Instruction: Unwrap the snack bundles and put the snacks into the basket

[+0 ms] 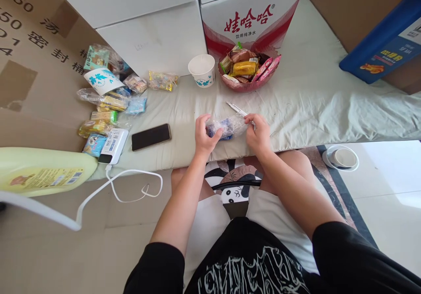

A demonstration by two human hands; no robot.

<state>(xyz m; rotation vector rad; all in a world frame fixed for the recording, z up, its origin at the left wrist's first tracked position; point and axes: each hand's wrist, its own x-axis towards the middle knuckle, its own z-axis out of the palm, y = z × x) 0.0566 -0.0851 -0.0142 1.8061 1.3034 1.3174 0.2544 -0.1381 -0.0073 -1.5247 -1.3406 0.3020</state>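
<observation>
Small clear-and-blue snack packet (226,127) held between both hands, long axis running left to right, just above the near edge of the cloth-covered tabletop (312,96). Left hand (204,137) clamped on the packet's left end, right hand (258,132) pinching the right end; equally near. Scissors (237,109) just beyond the right fingers (250,119), apparently tucked under them. Pink snack basket (249,84) farther beyond.
</observation>
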